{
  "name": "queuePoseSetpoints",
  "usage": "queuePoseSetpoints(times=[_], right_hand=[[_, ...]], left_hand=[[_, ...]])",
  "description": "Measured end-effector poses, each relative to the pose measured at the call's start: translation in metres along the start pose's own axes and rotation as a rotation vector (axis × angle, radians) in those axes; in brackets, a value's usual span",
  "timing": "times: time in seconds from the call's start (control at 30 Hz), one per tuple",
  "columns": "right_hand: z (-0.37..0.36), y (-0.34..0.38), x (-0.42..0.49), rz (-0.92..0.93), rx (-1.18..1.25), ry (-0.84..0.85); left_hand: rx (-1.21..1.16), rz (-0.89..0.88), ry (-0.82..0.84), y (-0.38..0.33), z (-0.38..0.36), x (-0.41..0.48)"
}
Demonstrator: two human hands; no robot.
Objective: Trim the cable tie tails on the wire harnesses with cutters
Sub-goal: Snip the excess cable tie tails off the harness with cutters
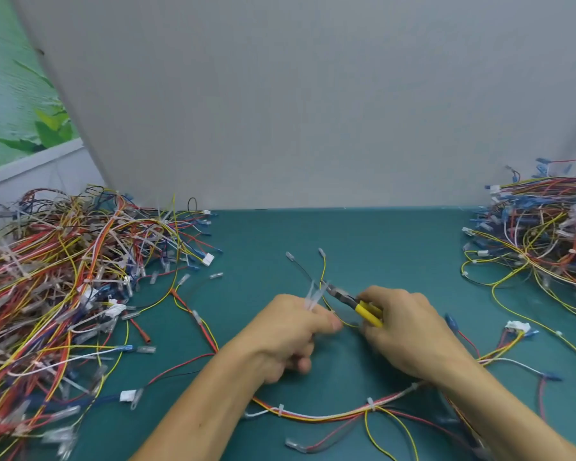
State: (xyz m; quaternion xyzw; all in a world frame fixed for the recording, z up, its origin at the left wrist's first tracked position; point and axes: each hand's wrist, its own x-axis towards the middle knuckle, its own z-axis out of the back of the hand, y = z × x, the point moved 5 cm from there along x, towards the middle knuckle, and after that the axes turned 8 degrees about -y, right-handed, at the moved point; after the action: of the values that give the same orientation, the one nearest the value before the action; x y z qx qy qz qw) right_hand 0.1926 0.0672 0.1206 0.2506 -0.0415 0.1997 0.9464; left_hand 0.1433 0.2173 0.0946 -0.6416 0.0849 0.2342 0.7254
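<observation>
Nearest the operator, one wire harness lies across the green mat, its trunk running left to right beneath both forearms. Three white cable ties can be counted on that trunk.

Above the trunk, the left hand pinches a small cluster of translucent tie tails between thumb and forefinger, close beside a yellow branch wire. The cluster stands up from the fingers; blur prevents a count of the tails in it. The right hand is curled around the yellow handles of one pair of cutters, whose nose points left and lies just beside the tails. Whether the blades are parted cannot be determined.

Recommended procedure for this step:
- Hold the tail taut.
- Seat the blades flush against the tie head.
- Confirm that no wire insulation lies between the blades.
- Squeeze once.
- Retain the offcut in the pinching fingers so that it does not fly.

Further back, two heaps of harnesses flank the work area. The left pile shows many long tails standing out and is presumably untrimmed. The right pile sits well apart from it. Behind both, one grey partition closes the bench.
</observation>
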Motion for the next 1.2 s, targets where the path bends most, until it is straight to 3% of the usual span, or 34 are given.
queuePoseSetpoints(times=[0.1, 0.23, 0.33, 0.43, 0.6, 0.83, 1.0, 1.2], right_hand=[[0.002, -0.005, 0.001, -0.052, 0.067, 0.007], [0.010, -0.010, 0.003, -0.066, 0.224, 0.020], [0.011, -0.013, 0.003, -0.091, 0.291, 0.051], [0.006, -0.014, 0.002, -0.114, 0.382, 0.119], [0.003, -0.016, 0.003, -0.123, 0.444, 0.203], [0.003, -0.007, -0.001, 0.051, 0.045, 0.164], [0.010, -0.006, -0.005, 0.068, -0.268, 0.163], [0.015, 0.007, -0.010, 0.174, -0.338, 0.152]], left_hand=[[0.169, -0.009, 0.012, 0.006, -0.004, -0.002], [-0.034, -0.061, -0.085, 0.005, -0.009, 0.005], [-0.107, -0.207, -0.206, 0.002, -0.003, 0.010], [0.065, -0.408, -0.299, -0.005, 0.009, 0.011], [0.233, -0.644, -0.279, -0.014, 0.024, 0.011], [0.358, -0.912, -0.219, -0.025, 0.016, 0.000], [0.464, -0.769, -0.207, -0.012, 0.017, 0.011], [0.494, -0.721, -0.240, -0.012, 0.019, 0.013]])
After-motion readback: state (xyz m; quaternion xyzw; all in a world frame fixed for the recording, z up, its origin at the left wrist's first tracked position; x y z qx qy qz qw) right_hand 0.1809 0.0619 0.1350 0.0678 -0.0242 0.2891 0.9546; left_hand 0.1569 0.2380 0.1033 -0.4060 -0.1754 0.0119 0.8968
